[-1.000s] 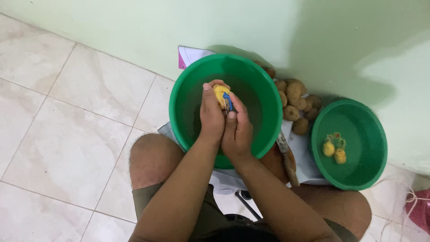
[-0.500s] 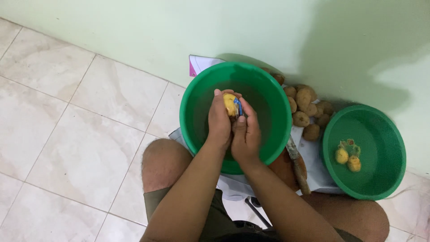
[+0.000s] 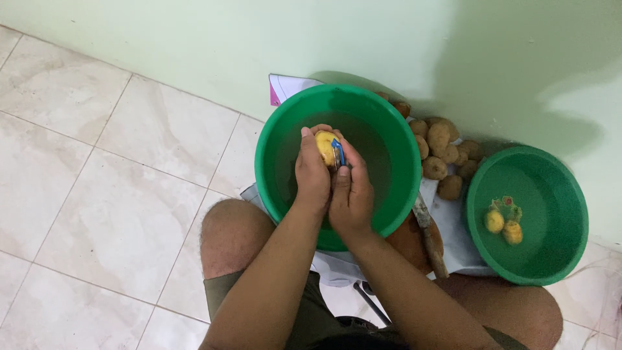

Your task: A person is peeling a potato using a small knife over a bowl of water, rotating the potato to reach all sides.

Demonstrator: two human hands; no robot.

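My left hand (image 3: 312,175) grips a yellow, partly peeled potato (image 3: 324,146) over a big green basin (image 3: 272,129). My right hand (image 3: 352,194) holds a blue-handled peeler (image 3: 337,153) with its blade against the potato's right side. Both hands press together above the basin's middle. Most of the peeler's handle is hidden inside my right fist.
A pile of unpeeled brown potatoes (image 3: 444,155) lies by the wall on a white cloth (image 3: 453,240). A smaller green basin (image 3: 557,194) at right holds two peeled potatoes (image 3: 503,227). A knife (image 3: 429,236) lies between the basins. My bare knees flank the big basin on the tiled floor.
The peeler blade has shifted slightly along the potato, and my hands moved a little. The view drifted a little, so everything shifted slightly in frame.
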